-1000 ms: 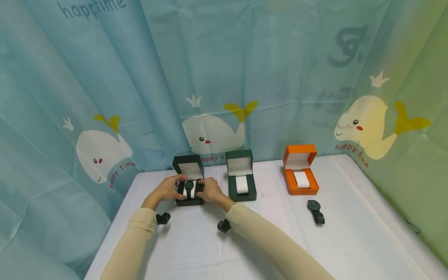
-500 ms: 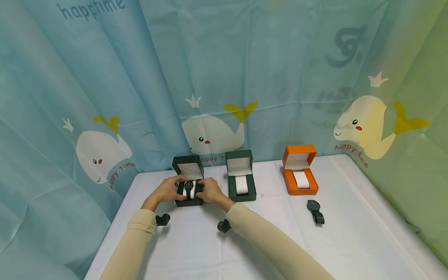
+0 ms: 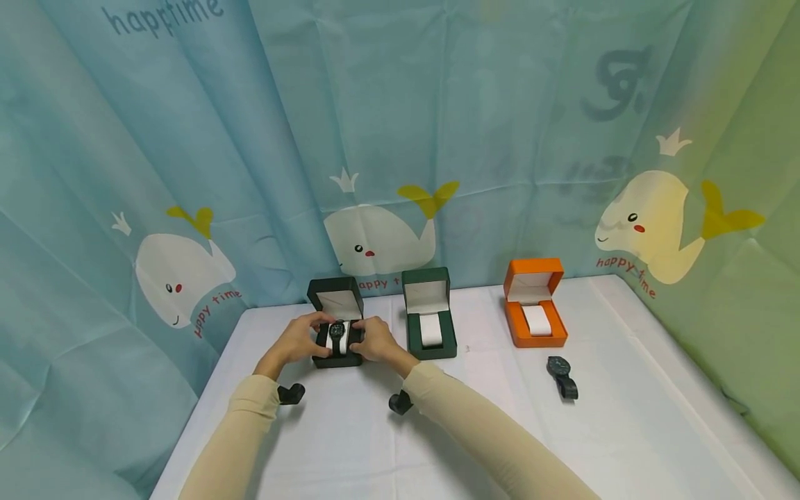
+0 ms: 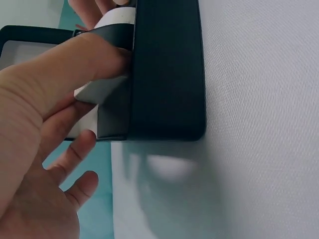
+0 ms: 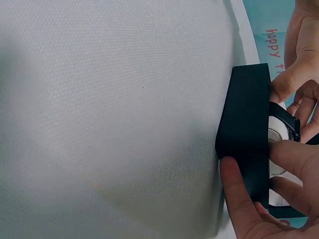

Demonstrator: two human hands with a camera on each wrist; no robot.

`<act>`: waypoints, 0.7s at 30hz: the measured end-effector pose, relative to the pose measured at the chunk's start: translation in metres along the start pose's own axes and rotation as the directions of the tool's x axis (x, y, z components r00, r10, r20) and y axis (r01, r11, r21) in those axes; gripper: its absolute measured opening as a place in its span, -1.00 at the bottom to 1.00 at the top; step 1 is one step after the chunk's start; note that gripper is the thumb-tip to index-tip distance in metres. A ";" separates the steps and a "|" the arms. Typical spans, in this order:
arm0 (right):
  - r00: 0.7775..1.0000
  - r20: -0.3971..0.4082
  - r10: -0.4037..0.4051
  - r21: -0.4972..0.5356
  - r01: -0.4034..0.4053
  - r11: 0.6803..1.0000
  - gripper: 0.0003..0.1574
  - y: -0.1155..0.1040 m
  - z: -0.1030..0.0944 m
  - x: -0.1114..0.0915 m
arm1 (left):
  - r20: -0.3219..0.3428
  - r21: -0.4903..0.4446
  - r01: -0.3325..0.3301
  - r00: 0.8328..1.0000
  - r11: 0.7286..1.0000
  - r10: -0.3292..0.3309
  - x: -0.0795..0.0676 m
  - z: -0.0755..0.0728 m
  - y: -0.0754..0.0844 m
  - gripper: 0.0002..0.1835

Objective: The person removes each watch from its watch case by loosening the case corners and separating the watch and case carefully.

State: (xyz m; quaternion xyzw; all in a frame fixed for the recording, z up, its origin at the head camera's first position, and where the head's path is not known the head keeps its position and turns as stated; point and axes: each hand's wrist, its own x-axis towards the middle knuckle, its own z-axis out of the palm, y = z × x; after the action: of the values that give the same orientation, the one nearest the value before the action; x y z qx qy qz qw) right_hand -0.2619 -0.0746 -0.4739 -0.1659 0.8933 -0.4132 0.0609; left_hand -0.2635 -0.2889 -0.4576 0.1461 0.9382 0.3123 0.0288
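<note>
A black watch [image 3: 337, 331] is wrapped round a white cushion [image 3: 346, 339] in the open dark watch box [image 3: 334, 285] at the table's back left. My left hand [image 3: 296, 340] reaches in from the left, thumb and index finger holding the cushion's end; its other fingers spread loosely in the left wrist view. On the opposite side, my right hand [image 3: 380, 342] grips the box's right end. The right wrist view shows the thumb at the cushion, beside the watch strap [image 5: 285, 115], while a finger lies on the outer wall. Fingertips inside the box are partly hidden.
To the right stand an open green watch box [image 3: 432, 351] and an open orange watch box [image 3: 539, 342], each with a bare white cushion. Another black watch [image 3: 560, 368] lies on the white tablecloth [image 3: 487, 417] before the orange one. A printed curtain [image 3: 487, 139] hangs behind.
</note>
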 end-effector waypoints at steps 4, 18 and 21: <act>1.000 0.002 0.001 0.001 -0.001 1.000 -0.41 0.000 0.000 0.001 | -0.018 -0.030 0.013 1.000 0.999 -0.014 -0.002 -0.003 0.002 -0.32; 1.000 -0.001 0.014 0.012 -0.014 1.000 -0.41 0.001 0.001 0.001 | -0.077 -0.152 -0.005 0.997 0.988 -0.007 -0.006 -0.006 0.009 -0.32; 1.000 -0.003 0.006 0.022 -0.006 1.000 -0.42 0.002 0.001 0.001 | -0.079 -0.210 0.009 0.997 0.978 -0.026 -0.007 -0.006 0.012 -0.29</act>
State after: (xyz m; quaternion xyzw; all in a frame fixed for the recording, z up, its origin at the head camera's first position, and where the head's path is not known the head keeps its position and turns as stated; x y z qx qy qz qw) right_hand -0.2630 -0.0748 -0.4757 -0.1617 0.8893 -0.4231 0.0626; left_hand -0.2545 -0.2857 -0.4456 0.1210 0.9018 0.4148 0.0086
